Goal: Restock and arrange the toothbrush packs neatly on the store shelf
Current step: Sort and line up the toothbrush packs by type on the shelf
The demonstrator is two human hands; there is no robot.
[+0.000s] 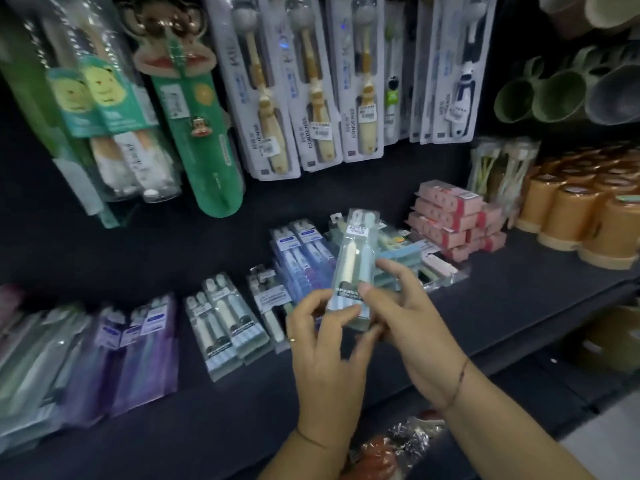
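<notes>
Black shelf [207, 427] is flat & dark. Round orange cups [571, 216] fill its right end. Shiny purple packs [138, 348] lie at its left end. Pink boxes [450, 216] sit stacked near the back. Clear plastic toothbrush pack [356, 268] w/ 2 pale brushes is up over the shelf's middle. Left hand [325, 341] & right hand [398, 306] both pinch its bottom end.

Two hands, the left hand [322, 344] and the right hand [408, 317], share one toothbrush pack [356, 251]. Two matching packs [216, 323] lie on the shelf [519, 289]. Three tan-brush cards [311, 98] hang above. The pink boxes [446, 209] stack seemingly five high in front.
</notes>
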